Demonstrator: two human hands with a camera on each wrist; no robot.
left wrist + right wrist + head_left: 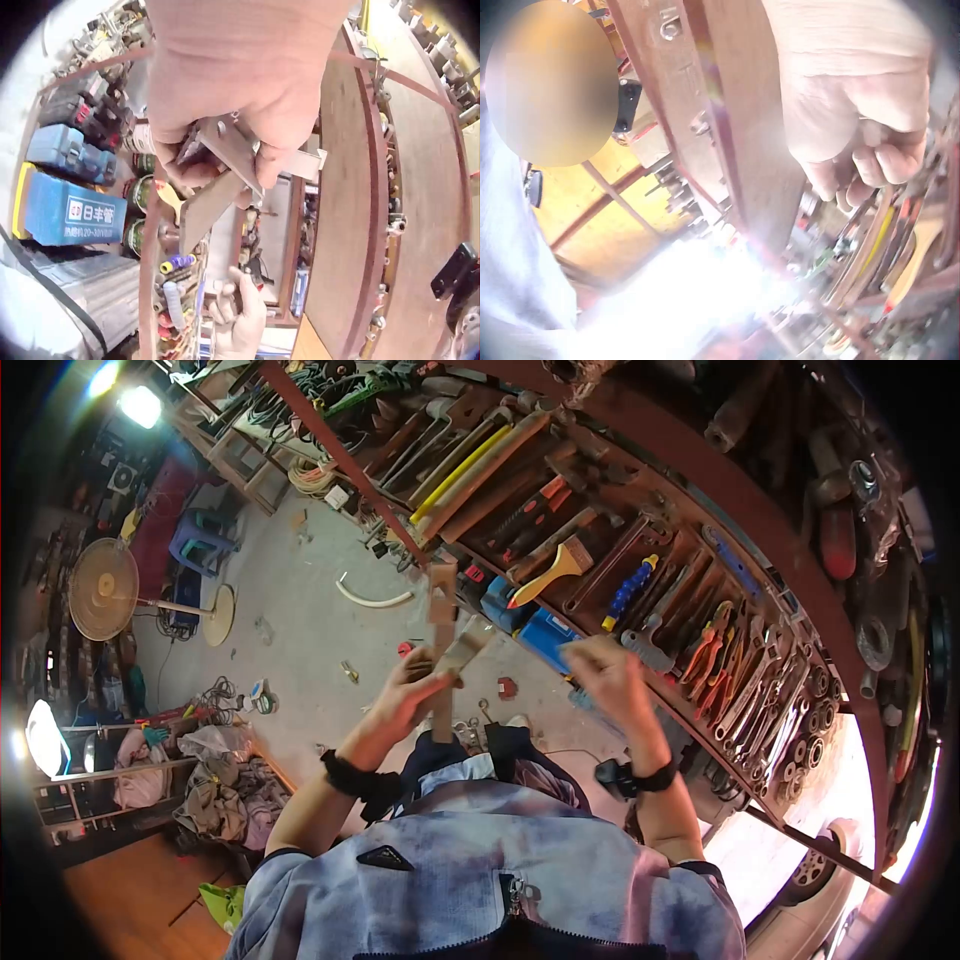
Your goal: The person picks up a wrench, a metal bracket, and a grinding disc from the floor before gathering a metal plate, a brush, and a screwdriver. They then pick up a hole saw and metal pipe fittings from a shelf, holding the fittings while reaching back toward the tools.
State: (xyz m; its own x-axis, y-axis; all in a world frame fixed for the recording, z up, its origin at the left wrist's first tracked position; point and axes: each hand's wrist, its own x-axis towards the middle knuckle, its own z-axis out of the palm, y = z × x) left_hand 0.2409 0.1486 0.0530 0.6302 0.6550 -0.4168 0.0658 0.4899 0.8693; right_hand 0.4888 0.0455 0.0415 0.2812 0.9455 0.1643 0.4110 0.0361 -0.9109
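My left hand (410,695) pinches several flat pieces in front of the body. In the left wrist view, fingers and thumb grip a metal plate (229,154) with a hole near one end, and a broad flat blade-like piece (206,211) slants down below it. The head view shows a long flat bar (443,630) behind that hand, with a wider holed end. My right hand (612,685), motion-blurred, is held apart by the tool shelf. Its fingers (877,165) are loosely curled, with nothing visible in them. A wooden-handled paintbrush (560,572) lies on the shelf nearby.
The shelf (690,730) at the right holds pliers (710,650), wrenches (765,705) and a blue-handled tool (630,592). A blue case (545,638) stands under its edge. On the left are a fan (104,590), a stool (200,540) and piled cloth (225,790).
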